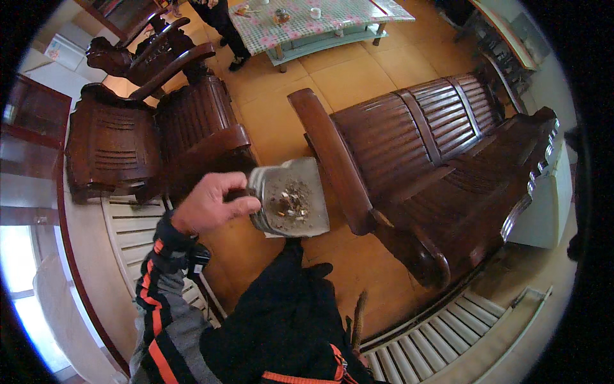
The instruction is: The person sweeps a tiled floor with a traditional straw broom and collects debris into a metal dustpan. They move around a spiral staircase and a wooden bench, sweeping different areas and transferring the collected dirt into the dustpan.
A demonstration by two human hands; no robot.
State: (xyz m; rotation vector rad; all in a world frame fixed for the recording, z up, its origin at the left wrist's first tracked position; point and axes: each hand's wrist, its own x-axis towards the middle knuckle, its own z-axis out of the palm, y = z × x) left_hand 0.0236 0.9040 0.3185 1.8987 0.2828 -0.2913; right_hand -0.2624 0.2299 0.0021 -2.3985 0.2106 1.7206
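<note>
My left hand (216, 199) reaches out from a grey, black and orange sleeve, its thumb and fingers closed on the near side of a metal dustpan (314, 192). Grey dust and crumbs with small white scraps (295, 206) lie in the pan, some looking like cigarette butts. The pan is held above the tiled floor, between a wooden armchair and a wooden sofa. My right hand is out of view; at the bottom, near my dark clothing, a thin brownish stick-like thing (359, 317) shows, and what it belongs to cannot be told.
A dark wooden sofa (383, 129) stands at the right, wooden armchairs (196, 110) at the left. White slatted radiators (431, 345) line the walls. A person in dark trousers (230, 38) stands beside a table with a checked, flowered cloth (331, 24); small vessels stand on it.
</note>
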